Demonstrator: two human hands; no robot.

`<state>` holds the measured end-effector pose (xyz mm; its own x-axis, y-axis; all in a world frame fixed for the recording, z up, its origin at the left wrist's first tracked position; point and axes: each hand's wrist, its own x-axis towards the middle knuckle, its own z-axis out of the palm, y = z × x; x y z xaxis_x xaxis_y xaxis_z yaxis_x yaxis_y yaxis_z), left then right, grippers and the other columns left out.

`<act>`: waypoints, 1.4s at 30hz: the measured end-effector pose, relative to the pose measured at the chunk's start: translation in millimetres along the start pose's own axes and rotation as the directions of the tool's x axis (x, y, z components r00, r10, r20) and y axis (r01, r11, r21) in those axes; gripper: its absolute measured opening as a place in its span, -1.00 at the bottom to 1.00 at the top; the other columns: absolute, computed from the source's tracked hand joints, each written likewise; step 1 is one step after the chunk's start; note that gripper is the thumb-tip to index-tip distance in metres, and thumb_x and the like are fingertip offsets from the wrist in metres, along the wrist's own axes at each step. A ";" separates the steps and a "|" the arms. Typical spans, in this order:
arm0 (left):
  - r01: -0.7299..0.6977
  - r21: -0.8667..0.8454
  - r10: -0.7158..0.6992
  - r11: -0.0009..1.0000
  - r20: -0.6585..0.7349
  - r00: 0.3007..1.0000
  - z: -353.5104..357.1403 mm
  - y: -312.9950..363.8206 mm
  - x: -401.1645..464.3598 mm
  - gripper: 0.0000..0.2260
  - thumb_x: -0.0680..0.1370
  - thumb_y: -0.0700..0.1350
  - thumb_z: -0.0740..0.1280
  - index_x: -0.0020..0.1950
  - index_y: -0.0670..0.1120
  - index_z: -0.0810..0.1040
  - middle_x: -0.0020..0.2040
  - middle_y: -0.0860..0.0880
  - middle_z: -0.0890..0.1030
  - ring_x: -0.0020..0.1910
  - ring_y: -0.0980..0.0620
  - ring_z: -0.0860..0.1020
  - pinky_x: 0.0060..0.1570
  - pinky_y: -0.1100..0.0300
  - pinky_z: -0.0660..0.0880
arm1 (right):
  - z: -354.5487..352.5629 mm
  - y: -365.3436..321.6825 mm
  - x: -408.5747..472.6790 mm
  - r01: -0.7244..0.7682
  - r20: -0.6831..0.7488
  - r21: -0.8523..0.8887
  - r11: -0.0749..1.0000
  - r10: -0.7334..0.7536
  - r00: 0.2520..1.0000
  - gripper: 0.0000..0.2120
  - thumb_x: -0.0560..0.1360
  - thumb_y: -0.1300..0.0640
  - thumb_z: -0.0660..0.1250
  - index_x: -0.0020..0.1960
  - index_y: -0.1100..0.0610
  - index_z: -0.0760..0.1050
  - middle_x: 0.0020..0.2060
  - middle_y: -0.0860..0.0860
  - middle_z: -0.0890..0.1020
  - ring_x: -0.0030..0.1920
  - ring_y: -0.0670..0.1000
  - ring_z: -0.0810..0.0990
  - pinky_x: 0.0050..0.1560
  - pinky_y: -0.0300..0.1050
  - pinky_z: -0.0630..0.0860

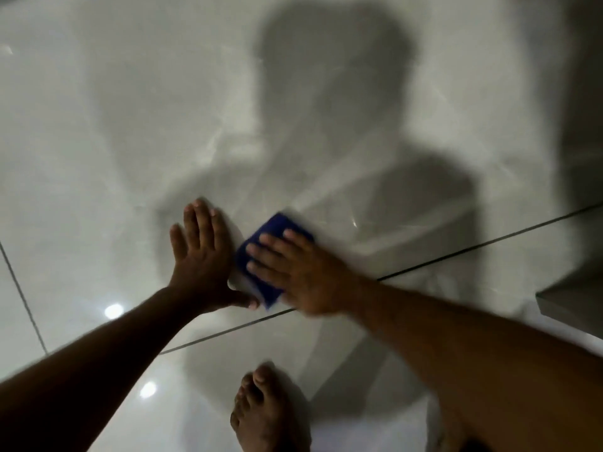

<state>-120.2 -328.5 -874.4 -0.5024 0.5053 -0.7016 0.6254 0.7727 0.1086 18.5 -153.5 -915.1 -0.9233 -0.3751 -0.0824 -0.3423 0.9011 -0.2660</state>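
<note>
At the centre of the frame the right hand [295, 272] lies flat on a blue sponge [280, 225], fingers straight and slightly spread, pressing it against the floor [98, 125] without curling round it. The sponge sits tilted, one corner towards the upper right, and a pale white edge shows at its lower left. Just left of it the left hand [200, 256] rests palm down on the tile, fingers straight and together. It holds nothing, and its thumb reaches across to the sponge's white edge. The floor is glossy pale tile. A dark grout line [473, 247] runs from the right edge down past the sponge towards the lower left, just below both hands. A bare foot [261, 409] stands at the bottom centre. The person's shadow [332, 76] falls across the upper middle, and two bright light spots [113, 310] shine at the lower left. The sponge and right hand are blurred.
</note>
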 end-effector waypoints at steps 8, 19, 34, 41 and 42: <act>0.033 0.023 -0.032 0.999 -0.034 0.999 -4.5 6.6 -3.9 0.56 -0.09 0.57 0.38 0.49 -0.31 -0.37 0.51 -0.37 -0.36 0.48 -0.33 -0.40 0.46 -0.29 -0.23 | -29.6 143.1 -78.0 -0.896 -0.132 -0.029 0.442 0.887 0.442 -0.33 0.61 -0.19 0.00 0.58 0.17 -0.01 0.55 0.26 0.11 0.55 0.32 0.05 0.50 0.32 -0.02; 0.019 -0.073 -0.030 0.997 -0.157 0.987 -0.8 47.3 -47.1 0.03 0.21 0.09 0.62 0.48 -0.31 0.18 0.44 -0.31 0.30 0.35 -0.35 0.32 0.29 -0.16 0.36 | -33.8 -84.9 -26.5 -0.741 0.202 0.275 0.613 0.717 0.668 -0.39 0.55 -0.13 0.07 0.54 0.11 0.17 0.56 0.16 0.15 0.55 0.24 0.09 0.45 0.28 0.11; 0.203 -0.836 -0.214 0.510 0.105 0.971 -69.2 93.5 -137.3 -0.39 0.39 -0.22 0.52 0.38 -0.05 0.39 0.23 -0.04 0.56 0.19 -0.05 0.54 0.18 0.03 0.52 | -189.7 -67.3 -21.8 -0.742 0.466 0.579 0.338 0.609 0.642 -0.72 0.44 0.13 0.43 0.10 0.22 0.51 0.01 0.15 0.62 -0.01 0.12 0.59 -0.10 -0.12 0.47; 0.128 -0.837 0.034 0.532 0.173 0.984 -274.9 107.5 -300.4 -0.19 0.41 -0.40 0.44 0.55 0.00 0.15 0.46 0.03 0.32 0.41 0.05 0.26 0.30 0.05 0.34 | -452.0 -103.6 -62.4 -0.650 0.365 0.689 0.320 0.622 0.693 -0.82 0.45 0.15 0.36 0.03 0.09 0.45 -0.23 -0.12 0.51 -0.23 -0.06 0.48 -0.36 -0.36 0.26; 0.082 -0.827 0.072 0.556 0.146 0.987 -312.3 111.0 -324.0 -0.18 0.41 -0.41 0.43 0.55 -0.01 0.14 0.43 0.04 0.33 0.40 0.06 0.27 0.31 0.11 0.32 | -497.0 -110.4 -66.9 -0.632 0.336 0.703 0.326 0.631 0.699 -0.83 0.43 0.16 0.36 -0.02 0.05 0.43 -0.28 -0.16 0.49 -0.27 -0.10 0.48 -0.38 -0.37 0.25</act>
<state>-74.4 -286.5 -415.1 -0.3636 0.4977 -0.7875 -0.1873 0.7890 0.5851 31.6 -119.8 -402.8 -0.8033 0.2338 -0.5478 0.5942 0.3782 -0.7099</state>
